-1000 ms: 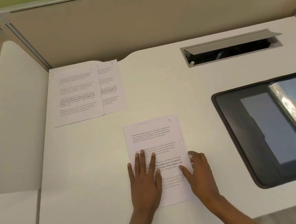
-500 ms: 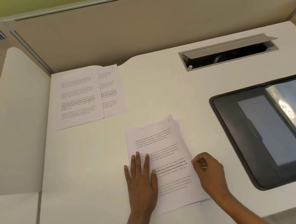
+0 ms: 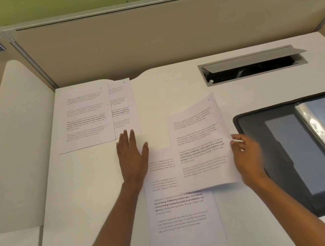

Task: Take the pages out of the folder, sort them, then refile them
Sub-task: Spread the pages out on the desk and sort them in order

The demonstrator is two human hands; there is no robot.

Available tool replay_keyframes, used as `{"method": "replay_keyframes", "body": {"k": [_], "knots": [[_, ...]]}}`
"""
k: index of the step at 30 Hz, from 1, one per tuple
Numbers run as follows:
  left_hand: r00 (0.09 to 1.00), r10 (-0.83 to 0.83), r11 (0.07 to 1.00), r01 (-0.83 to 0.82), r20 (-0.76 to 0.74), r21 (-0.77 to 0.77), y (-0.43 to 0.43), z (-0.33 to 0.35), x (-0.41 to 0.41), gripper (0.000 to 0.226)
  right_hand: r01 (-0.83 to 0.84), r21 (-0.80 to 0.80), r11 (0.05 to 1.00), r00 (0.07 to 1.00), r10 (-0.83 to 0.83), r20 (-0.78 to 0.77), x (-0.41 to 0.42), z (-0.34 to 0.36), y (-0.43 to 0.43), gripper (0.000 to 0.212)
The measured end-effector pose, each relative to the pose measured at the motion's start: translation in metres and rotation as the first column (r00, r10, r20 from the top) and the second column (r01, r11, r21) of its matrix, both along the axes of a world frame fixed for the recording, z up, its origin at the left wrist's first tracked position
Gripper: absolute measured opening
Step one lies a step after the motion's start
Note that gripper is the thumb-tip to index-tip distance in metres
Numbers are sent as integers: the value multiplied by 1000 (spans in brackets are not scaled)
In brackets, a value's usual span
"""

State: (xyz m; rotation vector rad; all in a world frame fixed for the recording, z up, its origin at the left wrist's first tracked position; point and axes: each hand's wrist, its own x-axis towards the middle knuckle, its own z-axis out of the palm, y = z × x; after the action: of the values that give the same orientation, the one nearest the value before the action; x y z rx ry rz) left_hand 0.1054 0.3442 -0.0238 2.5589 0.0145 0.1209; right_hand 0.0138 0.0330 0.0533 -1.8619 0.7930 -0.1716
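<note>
Left hand [image 3: 133,158]: fingers straight and together, released, holding nothing; their tips reach the near edge of the sorted pages.
Right hand [image 3: 246,156]: fingers pinch the right edge of the held page.
Held page [image 3: 200,142]: raised and tilted, just left of the right fingers, overlapping the pile's far part.
Pile [image 3: 182,221]: flat on the tabletop [image 3: 84,197], between both wrists, nearer the person than the fingers.
Sorted pages [image 3: 84,115]: two overlapping sheets beyond the left fingers.
Folder [image 3: 252,122]: open, just right of the right fingers.
</note>
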Motion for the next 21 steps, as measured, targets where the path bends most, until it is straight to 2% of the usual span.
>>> {"method": "replay_keyframes", "body": {"k": [4, 8, 17, 21], "knots": [[998, -24, 999, 26, -59, 35, 2, -3, 45, 75, 111, 122, 986, 994, -109, -23, 56, -3, -4, 18], [993, -3, 999, 8, -121, 42, 3, -11, 64, 80, 132, 151, 980, 991, -129, -33, 102, -8, 4, 17], [993, 113, 993, -114, 14, 13, 0, -22, 70, 57, 89, 97, 991, 995, -85, -43, 162, -17, 24, 22], [989, 120, 993, -120, 83, -8, 0, -31, 67, 43, 84, 82, 993, 996, -81, -43, 185, -20, 34, 23]]}}
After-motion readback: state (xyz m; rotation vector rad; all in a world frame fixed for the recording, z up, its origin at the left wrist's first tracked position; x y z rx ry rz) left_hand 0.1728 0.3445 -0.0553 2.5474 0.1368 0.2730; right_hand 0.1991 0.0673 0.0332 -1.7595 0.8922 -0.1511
